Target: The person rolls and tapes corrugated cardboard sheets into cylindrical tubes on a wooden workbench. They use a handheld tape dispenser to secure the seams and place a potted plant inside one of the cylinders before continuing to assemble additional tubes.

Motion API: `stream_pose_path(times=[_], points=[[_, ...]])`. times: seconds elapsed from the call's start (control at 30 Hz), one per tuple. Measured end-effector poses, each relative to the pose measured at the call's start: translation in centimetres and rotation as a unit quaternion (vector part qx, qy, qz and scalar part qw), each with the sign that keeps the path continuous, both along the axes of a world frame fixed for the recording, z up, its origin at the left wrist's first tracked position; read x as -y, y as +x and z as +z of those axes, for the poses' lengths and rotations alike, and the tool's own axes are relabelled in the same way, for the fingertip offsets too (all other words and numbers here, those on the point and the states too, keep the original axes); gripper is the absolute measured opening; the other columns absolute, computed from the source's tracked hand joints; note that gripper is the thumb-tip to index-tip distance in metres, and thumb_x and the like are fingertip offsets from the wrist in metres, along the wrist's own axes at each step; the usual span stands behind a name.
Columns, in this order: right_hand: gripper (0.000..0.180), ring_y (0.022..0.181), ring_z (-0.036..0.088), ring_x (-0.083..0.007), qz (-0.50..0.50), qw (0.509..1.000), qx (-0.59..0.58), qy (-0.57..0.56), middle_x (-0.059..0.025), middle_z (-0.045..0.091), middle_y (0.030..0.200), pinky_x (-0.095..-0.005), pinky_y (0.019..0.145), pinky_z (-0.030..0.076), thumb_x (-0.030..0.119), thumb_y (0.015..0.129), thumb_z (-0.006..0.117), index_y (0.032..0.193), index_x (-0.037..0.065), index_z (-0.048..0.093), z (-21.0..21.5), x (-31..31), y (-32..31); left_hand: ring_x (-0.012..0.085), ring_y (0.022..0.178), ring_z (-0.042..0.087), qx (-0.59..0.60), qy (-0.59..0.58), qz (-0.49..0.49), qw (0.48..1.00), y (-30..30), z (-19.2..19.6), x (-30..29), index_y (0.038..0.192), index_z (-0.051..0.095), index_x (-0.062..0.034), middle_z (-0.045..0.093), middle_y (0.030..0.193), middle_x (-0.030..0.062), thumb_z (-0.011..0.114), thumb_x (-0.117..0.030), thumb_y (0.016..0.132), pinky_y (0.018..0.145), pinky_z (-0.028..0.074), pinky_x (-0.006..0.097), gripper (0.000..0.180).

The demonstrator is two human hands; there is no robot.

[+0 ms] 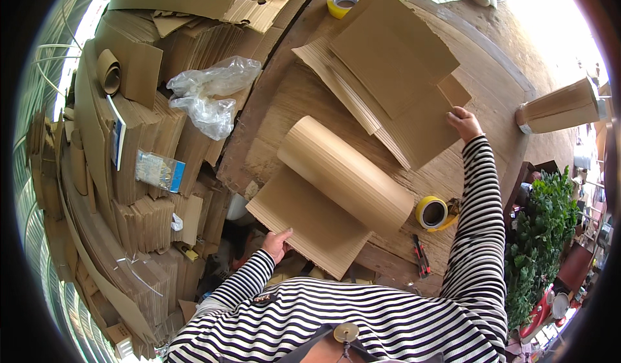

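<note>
A brown corrugated cardboard sheet [349, 175] lies in front of me, its far part curled over into a half roll and its near part flat. At its near left corner my left hand [277, 246] is closed on the edge. Farther off, several flat cardboard sheets [398, 59] overlap in a loose pile. My right hand [464, 125] pinches the right edge of one sheet in that pile. Between the curled sheet and my right forearm sits a roll of yellow tape [432, 213]. A red and black utility knife [421, 257] lies nearer to me.
Beneath everything is a worn wooden table [272, 117]. Another yellow tape roll [343, 3] sits at its far side. Stacked cardboard [139, 130] fills the left, with a clear plastic bag [217, 94] on it. A cardboard tube [559, 106] and green plants [543, 233] stand at right.
</note>
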State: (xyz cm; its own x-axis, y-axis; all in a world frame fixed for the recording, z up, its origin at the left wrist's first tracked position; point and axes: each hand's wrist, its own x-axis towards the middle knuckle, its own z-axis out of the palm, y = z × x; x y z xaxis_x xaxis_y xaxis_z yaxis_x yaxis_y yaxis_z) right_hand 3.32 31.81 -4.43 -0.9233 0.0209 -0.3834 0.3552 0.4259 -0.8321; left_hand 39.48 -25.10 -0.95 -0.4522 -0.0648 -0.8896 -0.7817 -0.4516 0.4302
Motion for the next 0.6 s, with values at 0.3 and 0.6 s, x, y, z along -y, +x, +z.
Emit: stream_pose_path(times=[0.3, 0.6], points=[[0.027, 0.1, 0.062, -0.0093, -0.161, 0.946, -0.219, 0.175, -0.0013, 0.072, 0.111, -0.0252, 0.092, 0.049, 0.015, 0.106, 0.061, 0.126, -0.002, 0.069, 6.6, -9.8, 6.2, 0.0194, 0.107, 0.067, -0.1, 0.007, 0.019, 0.995, -2.2, 0.2, -2.6, 0.124, 0.062, 0.002, 0.071, 0.115, 0.0096, 0.07, -0.01, 0.096, 0.099, 0.052, 0.036, 0.031], [0.022, 0.096, 0.061, -0.0071, -0.32, 0.892, -0.307, -0.089, -0.0012, 0.07, 0.109, -0.0224, 0.086, 0.049, 0.01, 0.106, 0.06, 0.122, -0.004, 0.068, 12.0, -7.3, 15.2, 0.0197, 0.105, 0.068, -0.125, 0.004, 0.013, 0.992, -5.7, 2.7, -3.6, 0.12, 0.065, 0.0057, 0.072, 0.116, 0.0116, 0.067, -0.005, 0.094, 0.094, 0.054, 0.034, 0.028]])
